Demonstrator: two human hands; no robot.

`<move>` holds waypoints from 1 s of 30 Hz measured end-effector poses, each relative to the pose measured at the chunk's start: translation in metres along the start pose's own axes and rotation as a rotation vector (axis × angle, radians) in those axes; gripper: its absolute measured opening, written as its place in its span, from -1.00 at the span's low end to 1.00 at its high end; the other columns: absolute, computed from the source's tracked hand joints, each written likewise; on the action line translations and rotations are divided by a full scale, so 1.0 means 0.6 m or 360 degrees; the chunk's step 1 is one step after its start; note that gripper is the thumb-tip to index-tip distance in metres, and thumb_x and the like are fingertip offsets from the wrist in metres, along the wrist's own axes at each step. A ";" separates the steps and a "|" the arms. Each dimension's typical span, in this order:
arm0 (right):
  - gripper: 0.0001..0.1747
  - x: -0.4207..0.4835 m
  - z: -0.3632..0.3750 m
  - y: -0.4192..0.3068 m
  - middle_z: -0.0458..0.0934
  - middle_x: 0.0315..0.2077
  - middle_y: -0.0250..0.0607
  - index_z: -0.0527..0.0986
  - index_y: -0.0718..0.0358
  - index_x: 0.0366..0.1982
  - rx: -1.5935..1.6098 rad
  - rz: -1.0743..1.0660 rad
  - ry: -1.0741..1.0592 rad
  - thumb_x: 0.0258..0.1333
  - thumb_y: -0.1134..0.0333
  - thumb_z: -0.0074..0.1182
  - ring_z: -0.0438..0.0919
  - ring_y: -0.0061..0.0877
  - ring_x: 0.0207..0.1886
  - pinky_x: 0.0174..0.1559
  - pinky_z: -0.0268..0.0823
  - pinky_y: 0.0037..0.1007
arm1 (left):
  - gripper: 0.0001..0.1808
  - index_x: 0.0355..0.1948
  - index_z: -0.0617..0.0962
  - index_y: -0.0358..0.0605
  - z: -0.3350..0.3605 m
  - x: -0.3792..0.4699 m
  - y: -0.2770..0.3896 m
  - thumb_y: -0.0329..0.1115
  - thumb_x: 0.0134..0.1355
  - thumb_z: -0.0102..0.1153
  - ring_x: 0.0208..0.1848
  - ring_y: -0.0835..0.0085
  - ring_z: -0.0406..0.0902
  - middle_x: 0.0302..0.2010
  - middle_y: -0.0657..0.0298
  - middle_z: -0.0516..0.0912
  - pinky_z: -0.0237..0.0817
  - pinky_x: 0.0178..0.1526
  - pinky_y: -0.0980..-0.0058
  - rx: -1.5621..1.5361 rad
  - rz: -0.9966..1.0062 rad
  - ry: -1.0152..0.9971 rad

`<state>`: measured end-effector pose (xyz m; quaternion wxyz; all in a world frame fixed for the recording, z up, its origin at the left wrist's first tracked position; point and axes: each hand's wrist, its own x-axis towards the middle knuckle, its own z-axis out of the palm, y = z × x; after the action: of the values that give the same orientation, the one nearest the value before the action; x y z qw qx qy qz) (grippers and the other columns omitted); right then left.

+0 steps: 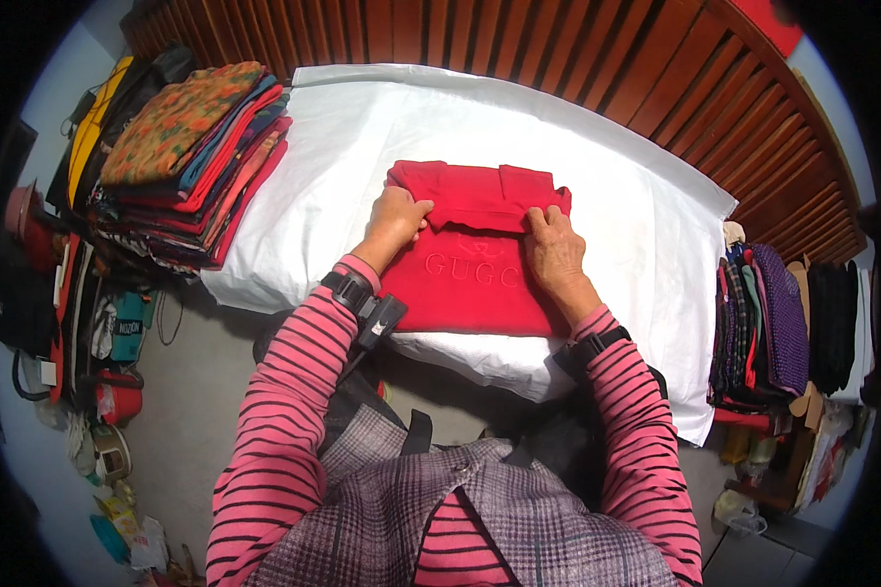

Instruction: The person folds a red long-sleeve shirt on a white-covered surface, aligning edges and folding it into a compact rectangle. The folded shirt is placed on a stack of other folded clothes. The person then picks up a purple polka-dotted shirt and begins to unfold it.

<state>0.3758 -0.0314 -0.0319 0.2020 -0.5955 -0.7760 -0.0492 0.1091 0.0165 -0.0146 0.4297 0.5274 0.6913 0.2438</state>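
A red garment point(477, 301) with raised lettering on its front lies partly folded on a white sheet point(338, 147) before me. Its upper part is turned down over the front, and this flap's lower edge lifts a little from the layer below. My left hand point(396, 220) pinches the flap's left corner between thumb and fingers. At the opposite corner, my right hand point(556, 246) grips the same flap, its fingertips curled over the cloth. Both wrists wear black straps, and a small dark device hangs from the left one.
A tall stack of folded fabrics point(183, 139) rises at the sheet's left edge. Folded clothes point(767, 323) stand on the right. A slatted wooden headboard point(484, 37) borders the far side. Along the left wall sit a red container point(120, 400) and bags.
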 end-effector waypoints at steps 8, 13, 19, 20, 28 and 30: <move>-0.74 0.000 -0.009 0.013 0.41 -0.26 -0.17 0.43 0.16 -0.18 -0.0142 0.0079 -0.0056 0.04 0.48 0.10 0.54 -0.22 -0.21 -0.31 0.49 -0.19 | -0.66 -0.51 0.58 -0.39 -0.009 -0.005 -0.006 -0.27 0.23 0.03 -0.60 0.26 0.67 -0.60 0.08 0.67 0.51 -0.40 0.31 0.0110 0.0164 0.0063; -0.79 -0.006 -0.013 0.009 0.42 -0.29 -0.19 0.45 0.16 -0.25 -0.0084 -0.0074 0.0067 0.02 0.41 0.16 0.54 -0.27 -0.25 -0.35 0.46 -0.23 | -0.66 -0.47 0.57 -0.43 -0.016 -0.005 0.002 -0.29 0.24 0.00 -0.58 0.24 0.69 -0.58 -0.01 0.67 0.53 -0.36 0.31 0.0195 0.0163 -0.0002; -0.78 -0.003 0.001 0.006 0.46 -0.36 -0.20 0.45 0.17 -0.24 -0.0087 -0.0052 0.0055 0.03 0.38 0.18 0.55 -0.27 -0.29 -0.37 0.43 -0.25 | -0.79 -0.34 0.49 -0.41 -0.010 -0.016 0.009 -0.39 0.24 0.09 -0.61 0.29 0.67 -0.55 0.00 0.66 0.51 -0.42 0.34 0.0029 0.0182 0.0026; -0.77 -0.002 0.004 0.008 0.47 -0.37 -0.20 0.44 0.17 -0.24 -0.0089 -0.0018 0.0021 0.03 0.38 0.18 0.55 -0.28 -0.30 -0.37 0.43 -0.25 | -0.80 -0.30 0.46 -0.40 -0.008 -0.018 0.009 -0.41 0.23 0.12 -0.61 0.31 0.66 -0.54 0.02 0.65 0.50 -0.44 0.36 -0.0065 0.0137 -0.0009; -0.83 -0.004 0.014 0.022 0.50 -0.47 -0.27 0.40 0.15 -0.28 -0.0019 -0.0001 0.0064 0.06 0.44 0.11 0.56 -0.29 -0.38 -0.38 0.42 -0.21 | -0.67 -0.13 0.35 -0.33 0.002 -0.005 -0.009 -0.45 0.17 0.20 -0.52 0.26 0.68 -0.44 0.01 0.64 0.49 -0.43 0.34 -0.0028 0.0191 -0.0002; -0.83 -0.007 0.008 0.026 0.50 -0.47 -0.27 0.40 0.15 -0.28 -0.0037 0.0012 0.0022 0.05 0.45 0.10 0.56 -0.29 -0.39 -0.38 0.41 -0.21 | -0.65 -0.12 0.34 -0.34 -0.002 -0.001 -0.018 -0.44 0.16 0.19 -0.42 0.13 0.70 -0.42 -0.06 0.64 0.51 -0.35 0.24 0.0038 0.0220 0.0017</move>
<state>0.3904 -0.0290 -0.0407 0.2005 -0.6005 -0.7716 -0.0617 0.1026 0.0126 -0.0224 0.4019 0.5776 0.6583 0.2673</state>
